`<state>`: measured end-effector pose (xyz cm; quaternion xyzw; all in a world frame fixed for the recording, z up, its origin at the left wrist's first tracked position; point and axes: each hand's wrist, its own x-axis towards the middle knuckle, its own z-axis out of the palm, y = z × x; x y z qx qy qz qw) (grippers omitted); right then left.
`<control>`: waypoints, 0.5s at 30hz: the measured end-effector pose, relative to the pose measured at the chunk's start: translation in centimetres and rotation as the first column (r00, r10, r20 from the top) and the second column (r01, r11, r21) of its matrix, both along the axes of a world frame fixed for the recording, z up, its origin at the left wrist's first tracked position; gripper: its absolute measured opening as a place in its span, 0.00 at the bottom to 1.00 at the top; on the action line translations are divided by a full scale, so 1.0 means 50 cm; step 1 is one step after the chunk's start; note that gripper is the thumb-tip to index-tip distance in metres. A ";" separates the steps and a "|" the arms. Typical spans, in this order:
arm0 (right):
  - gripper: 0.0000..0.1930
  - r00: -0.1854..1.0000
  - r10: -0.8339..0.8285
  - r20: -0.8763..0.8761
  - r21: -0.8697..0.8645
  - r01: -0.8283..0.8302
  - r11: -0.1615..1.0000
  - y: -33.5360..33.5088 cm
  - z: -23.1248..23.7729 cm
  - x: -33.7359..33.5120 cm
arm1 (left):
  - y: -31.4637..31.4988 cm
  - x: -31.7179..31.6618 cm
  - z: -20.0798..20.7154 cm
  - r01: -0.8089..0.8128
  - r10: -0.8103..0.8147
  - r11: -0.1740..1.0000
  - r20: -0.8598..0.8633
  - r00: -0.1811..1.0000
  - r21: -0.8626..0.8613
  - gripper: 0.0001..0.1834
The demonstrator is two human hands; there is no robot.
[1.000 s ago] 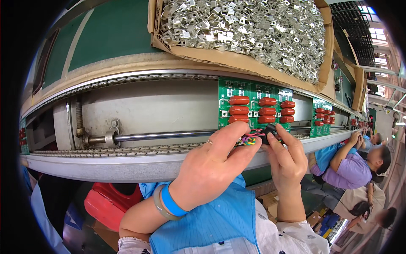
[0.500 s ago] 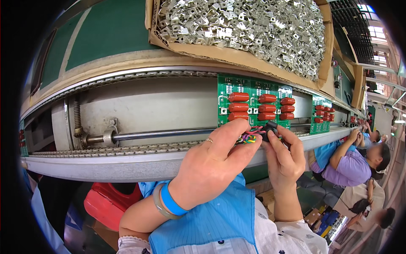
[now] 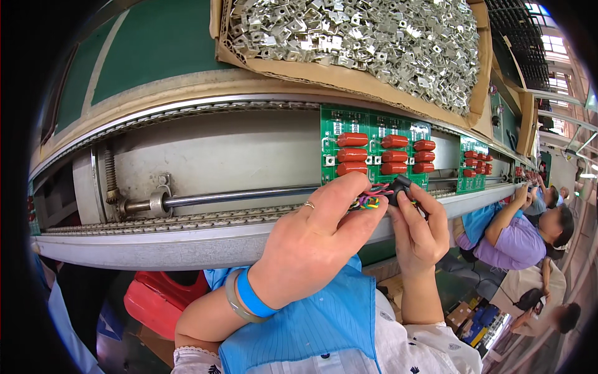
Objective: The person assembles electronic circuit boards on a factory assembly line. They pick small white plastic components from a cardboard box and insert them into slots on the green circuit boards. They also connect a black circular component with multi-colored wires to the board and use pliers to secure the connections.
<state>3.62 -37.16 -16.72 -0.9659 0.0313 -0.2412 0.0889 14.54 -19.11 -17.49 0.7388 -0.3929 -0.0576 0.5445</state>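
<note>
My left hand [image 3: 314,244] is closed on the coloured wires [image 3: 369,202], which bunch by the near edge of the green circuit board [image 3: 374,148], and just beside them the black part [image 3: 400,187] sits pinched in my right hand [image 3: 425,237].

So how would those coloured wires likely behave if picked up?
The coloured wires would probably flex rather than stay straight: they curve and loop at the left hand. They are likely light, being so slender. Their loops might snag, since they stick out beyond the grasp.
</note>
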 end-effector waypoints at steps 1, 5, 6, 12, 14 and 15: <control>0.19 1.000 0.002 -0.006 0.001 -0.002 1.000 -0.001 0.002 0.001 | 0.001 0.000 0.001 0.000 0.000 1.000 0.001 1.000 0.000 0.17; 0.19 1.000 0.019 -0.019 0.005 -0.019 1.000 -0.003 0.005 0.002 | 0.001 0.001 0.003 0.002 -0.002 1.000 0.003 1.000 0.005 0.18; 0.19 0.999 0.026 -0.020 0.007 -0.025 1.000 -0.003 0.005 0.003 | 0.001 0.002 0.003 0.003 -0.003 1.000 0.005 1.000 0.001 0.18; 0.19 0.998 0.030 -0.052 0.014 -0.030 0.999 -0.002 0.015 0.007 | 0.000 0.000 -0.004 0.002 -0.002 1.000 0.008 1.000 -0.016 0.17; 0.19 0.998 0.036 -0.058 0.021 -0.035 0.999 -0.004 0.017 0.008 | 0.000 -0.001 -0.004 0.002 -0.002 1.000 0.005 1.000 -0.016 0.17; 0.19 0.997 0.039 -0.062 0.024 -0.038 0.999 -0.005 0.018 0.009 | 0.000 -0.001 -0.003 0.001 -0.001 1.000 0.006 1.000 -0.014 0.16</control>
